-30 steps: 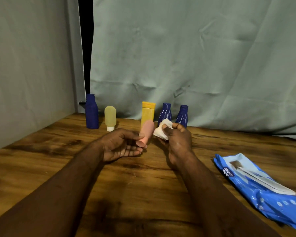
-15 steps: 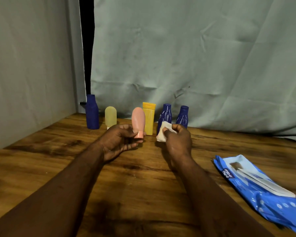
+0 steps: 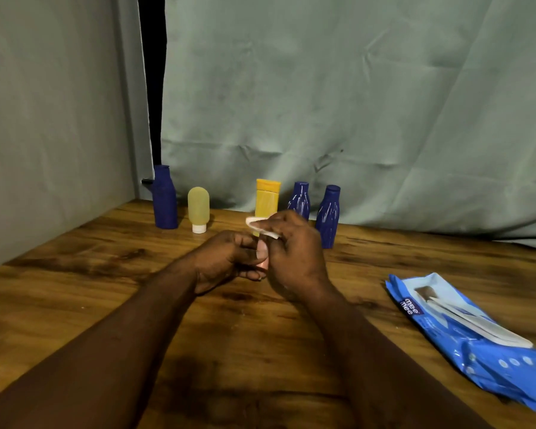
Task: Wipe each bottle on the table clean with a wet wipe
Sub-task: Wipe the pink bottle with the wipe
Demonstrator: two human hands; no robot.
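Two grey-green cloth sheets (image 3: 353,103) hang as walls, with a dark gap between them at the far left corner. Below them a brown wooden bench (image 3: 106,289) fills the lower half. A blue pack of wipes (image 3: 464,332) lies flat near its right edge, well apart from the rest.

Both forearms reach forward and meet over the middle of the bench. The left grip (image 3: 226,258) has its fingers curled round a pink bottle (image 3: 262,257), held just above the wood and mostly hidden. The right grip (image 3: 294,252) pinches a white wipe (image 3: 260,226) against the top of that bottle.

Five more bottles stand along the back: a tall dark blue bottle (image 3: 164,199), a pale yellow bottle (image 3: 198,207) on its white cap, an orange bottle (image 3: 267,198) and two ribbed blue bottles (image 3: 328,215).
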